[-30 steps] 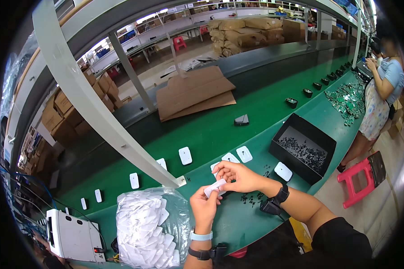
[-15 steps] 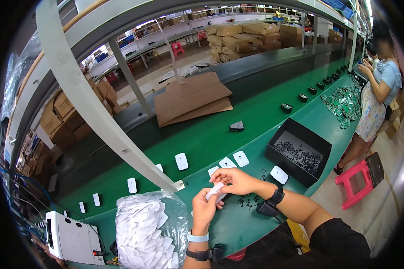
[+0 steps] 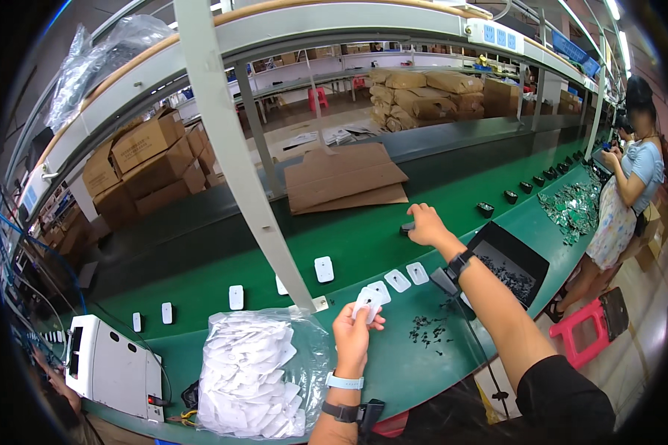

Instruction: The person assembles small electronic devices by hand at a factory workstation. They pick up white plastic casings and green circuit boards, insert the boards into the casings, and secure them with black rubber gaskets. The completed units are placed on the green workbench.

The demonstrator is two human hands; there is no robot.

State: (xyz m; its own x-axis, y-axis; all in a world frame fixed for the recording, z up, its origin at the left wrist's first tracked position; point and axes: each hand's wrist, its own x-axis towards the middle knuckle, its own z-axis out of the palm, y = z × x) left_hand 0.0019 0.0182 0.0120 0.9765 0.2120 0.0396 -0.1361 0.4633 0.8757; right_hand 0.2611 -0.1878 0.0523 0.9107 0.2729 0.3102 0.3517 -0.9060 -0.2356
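My left hand (image 3: 354, 334) is closed on a white plastic cover (image 3: 367, 302), rounded at the corners, with a small black part at its middle. It is held up over the near edge of the green bench. My right hand (image 3: 429, 225) is stretched far forward over the green belt, its fingers curled at a small black housing (image 3: 406, 229); the fingers partly hide that housing. Just beyond my left hand lie more white covers (image 3: 398, 279) with black parts on them. Loose small black parts (image 3: 429, 330) are scattered to the right of my left hand.
A black bin (image 3: 509, 265) of small black parts stands under my right forearm. At left lie a clear bag of white covers (image 3: 249, 371) and a white machine (image 3: 115, 367). A metal post (image 3: 237, 148) rises before the belt. At far right, a person stands by green circuit boards (image 3: 569, 211).
My right hand has left the white cover and reached forward to the black housing on the belt. The left hand still holds the cover. The whole view has shifted.
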